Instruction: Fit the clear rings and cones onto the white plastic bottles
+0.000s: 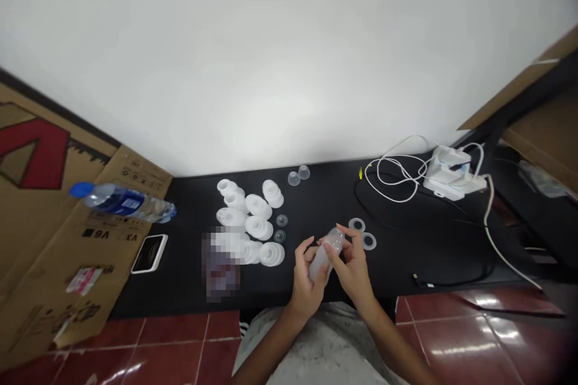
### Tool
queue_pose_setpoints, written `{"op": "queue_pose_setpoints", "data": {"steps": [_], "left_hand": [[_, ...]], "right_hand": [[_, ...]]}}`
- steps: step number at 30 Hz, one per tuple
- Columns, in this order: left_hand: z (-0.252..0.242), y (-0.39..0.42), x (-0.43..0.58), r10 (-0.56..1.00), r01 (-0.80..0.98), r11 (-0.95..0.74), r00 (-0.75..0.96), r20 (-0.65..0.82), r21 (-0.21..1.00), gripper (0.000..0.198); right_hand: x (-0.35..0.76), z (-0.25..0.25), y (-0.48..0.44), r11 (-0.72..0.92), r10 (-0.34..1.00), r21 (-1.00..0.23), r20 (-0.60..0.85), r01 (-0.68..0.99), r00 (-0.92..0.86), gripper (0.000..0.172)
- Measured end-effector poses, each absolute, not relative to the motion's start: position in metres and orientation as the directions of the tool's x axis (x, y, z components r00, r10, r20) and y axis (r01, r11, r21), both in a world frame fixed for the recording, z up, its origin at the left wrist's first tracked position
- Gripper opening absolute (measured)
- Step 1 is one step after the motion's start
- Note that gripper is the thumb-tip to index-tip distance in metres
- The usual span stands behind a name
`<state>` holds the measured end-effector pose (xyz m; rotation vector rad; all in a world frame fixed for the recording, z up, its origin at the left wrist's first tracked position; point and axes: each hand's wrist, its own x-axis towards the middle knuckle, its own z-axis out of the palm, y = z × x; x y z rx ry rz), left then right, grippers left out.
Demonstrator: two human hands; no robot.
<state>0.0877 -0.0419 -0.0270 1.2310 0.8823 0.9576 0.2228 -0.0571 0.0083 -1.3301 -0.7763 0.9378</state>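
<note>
My left hand is wrapped around the body of a translucent white baby bottle, held tilted above the black table near its front edge. The fingers of my right hand close around the bottle's clear domed top. Just beyond my right hand lie two flat rings with dark centres. To the left stand several white bottles, partly overlapping one another. Beside them are two small clear nipple-like pieces, and two clear domed caps sit near the wall.
A water bottle with a blue cap and a white-edged phone are at the left by a cardboard box. White cables and a power strip occupy the right. A pixelated patch covers something beside the bottles.
</note>
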Motion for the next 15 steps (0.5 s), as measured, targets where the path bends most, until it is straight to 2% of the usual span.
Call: {"op": "queue_pose_setpoints", "data": {"steps": [2,4,7,10,13,15], "left_hand": [[-0.028,-0.043,0.089,0.942,-0.082,0.007,0.334,0.021,0.997,0.064],[-0.026,-0.04,0.09,0.935,-0.129,0.009,0.353,0.037,0.992,0.067],[-0.022,-0.033,0.091,0.885,-0.268,0.132,0.465,0.009,0.954,0.071],[-0.019,-0.028,0.089,0.821,-0.328,0.249,0.57,-0.019,0.911,0.072],[-0.017,-0.032,0.082,0.816,-0.293,0.168,0.577,0.035,0.941,0.082],[-0.015,-0.037,0.075,0.825,-0.215,0.042,0.559,0.087,0.976,0.081]], "right_hand": [[0.222,0.011,-0.056,-0.023,0.888,-0.997,-0.057,-0.08,0.456,0.055],[0.228,0.012,-0.055,-0.016,0.913,-0.994,-0.059,-0.109,0.404,0.056],[0.249,0.014,-0.053,-0.048,0.964,-0.989,-0.082,-0.138,0.252,0.06],[0.271,0.017,-0.046,-0.102,0.977,-0.986,-0.124,-0.129,0.173,0.062],[0.279,0.021,-0.027,-0.117,0.964,-0.99,-0.132,-0.08,0.229,0.072],[0.277,0.024,-0.008,-0.098,0.969,-0.99,-0.073,0.097,0.236,0.059]]}}
